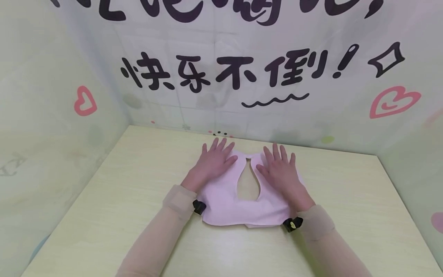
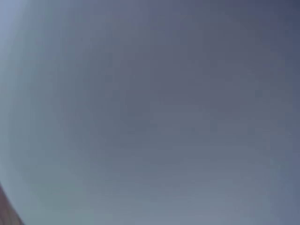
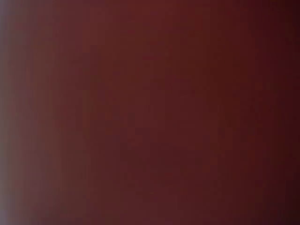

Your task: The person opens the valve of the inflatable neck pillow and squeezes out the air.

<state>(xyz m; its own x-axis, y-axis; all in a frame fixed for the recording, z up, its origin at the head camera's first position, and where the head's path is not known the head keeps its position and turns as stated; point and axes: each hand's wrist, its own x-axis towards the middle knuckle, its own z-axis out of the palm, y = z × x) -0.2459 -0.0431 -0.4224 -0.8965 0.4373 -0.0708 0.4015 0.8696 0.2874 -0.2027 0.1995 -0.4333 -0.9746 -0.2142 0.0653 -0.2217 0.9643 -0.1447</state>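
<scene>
Lying on the desk, well toward its far edge, a pink cloth shows in the head view alone, with both hands upon it. The left hand rests on its left side and the right hand on its right, palms down, fingers spread and nearly straight, fingertips pointing at the wall; neither grips anything. Between them the cloth has a teardrop hole, narrow at the far end, through which the desk shows.

The left wrist view gives only a grey-blue blur with a small brownish patch in its lower left corner; the right wrist view is dark red, paler along the left edge. Neither lets a hand or the cloth be made out.

The hands cover the cloth's upper sides, so its full outline there is hidden. A second edge peeps out under the near hem. Black devices sit at the wrists, beside the beige sleeves, which the bottom of the head view cuts off. The top row of black lettering on the wall is cut off too.
</scene>
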